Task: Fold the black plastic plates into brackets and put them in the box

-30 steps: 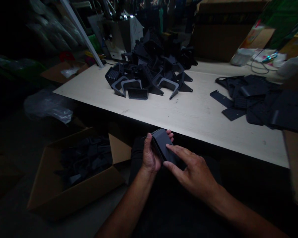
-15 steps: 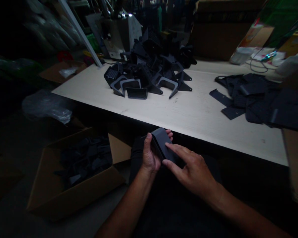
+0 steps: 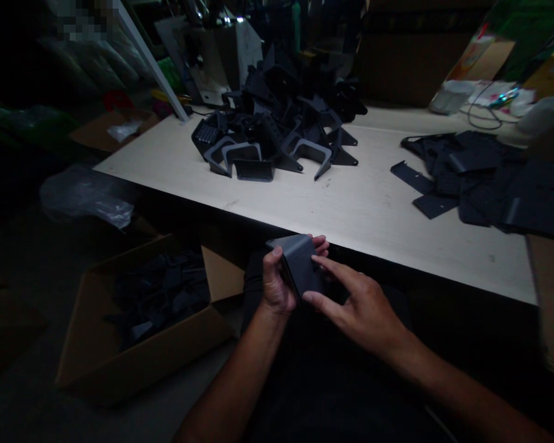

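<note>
My left hand (image 3: 274, 283) holds a folded, dark grey plastic piece (image 3: 299, 266), with the thumb on its near side and fingertips showing behind its far edge. My right hand (image 3: 360, 304) is spread beside it, the index fingertip and thumb touching the piece's right side. Below the table's front edge, both hands are over my dark lap. A heap of similar black plastic brackets (image 3: 277, 123) lies on the pale table (image 3: 364, 184), well beyond my hands. Some slotted brackets rest at the heap's front.
Flat black pieces (image 3: 461, 178) lie at the table's right. An open cardboard box (image 3: 143, 347) of dark parts (image 3: 159, 295) stands on the floor at lower left. A plastic bag (image 3: 87, 206) lies beyond it. A white pole (image 3: 150, 61) rises at the table's far left corner.
The grey piece has turned in my hands, with its upper corner now swung left. My right fingers have shifted along it. The whole view has tilted slightly.
</note>
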{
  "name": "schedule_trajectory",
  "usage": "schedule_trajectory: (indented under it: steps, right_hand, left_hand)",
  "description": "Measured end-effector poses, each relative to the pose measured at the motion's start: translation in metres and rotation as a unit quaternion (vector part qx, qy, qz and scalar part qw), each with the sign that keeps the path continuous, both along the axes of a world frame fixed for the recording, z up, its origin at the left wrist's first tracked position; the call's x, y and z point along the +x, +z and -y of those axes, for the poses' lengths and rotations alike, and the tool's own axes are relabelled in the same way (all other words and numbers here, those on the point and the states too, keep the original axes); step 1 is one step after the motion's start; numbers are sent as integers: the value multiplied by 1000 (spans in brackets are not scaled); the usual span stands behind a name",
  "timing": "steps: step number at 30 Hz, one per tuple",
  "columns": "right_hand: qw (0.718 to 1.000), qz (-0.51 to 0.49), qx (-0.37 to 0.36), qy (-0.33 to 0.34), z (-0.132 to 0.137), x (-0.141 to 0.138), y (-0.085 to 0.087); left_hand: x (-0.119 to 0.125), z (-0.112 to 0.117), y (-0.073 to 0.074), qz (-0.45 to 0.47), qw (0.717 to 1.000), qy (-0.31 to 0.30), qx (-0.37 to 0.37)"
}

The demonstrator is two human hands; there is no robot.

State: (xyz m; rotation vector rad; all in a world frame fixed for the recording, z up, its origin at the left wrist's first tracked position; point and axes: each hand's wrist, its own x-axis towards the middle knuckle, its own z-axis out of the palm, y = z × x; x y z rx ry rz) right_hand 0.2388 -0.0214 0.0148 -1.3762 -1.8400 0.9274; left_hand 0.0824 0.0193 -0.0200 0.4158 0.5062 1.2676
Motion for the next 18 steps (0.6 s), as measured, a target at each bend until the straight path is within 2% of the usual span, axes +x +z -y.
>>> schedule_trajectory:
  steps: [2, 5, 8, 11, 13, 15, 18]
  right_hand:
    - [992, -106, -64, -23, -10, 1, -2]
    - [956, -246, -157, -24, -26, 3, -6]
    - [922, -309, -233, -7, -33, 3, -8]
    - [870, -381, -314, 17, -31, 3, -10]
    - [851, -405, -333, 24, -28, 2, -11]
    - [863, -402, -306, 24, -25, 2, -12]
    - [905, -352, -237, 34, -21, -1, -15]
  left_hand:
    - [0, 1, -2, 6, 1000, -21, 7]
    - [4, 3, -4, -7, 998, -50, 48]
    - [10, 5, -5, -39, 994, -59, 82]
    - [14, 9, -3, -62, 992, -64, 87]
    - [15, 11, 0, -57, 993, -68, 77]
    - [13, 10, 3, -26, 995, -77, 49]
    - [10, 1, 7, 29, 998, -49, -39]
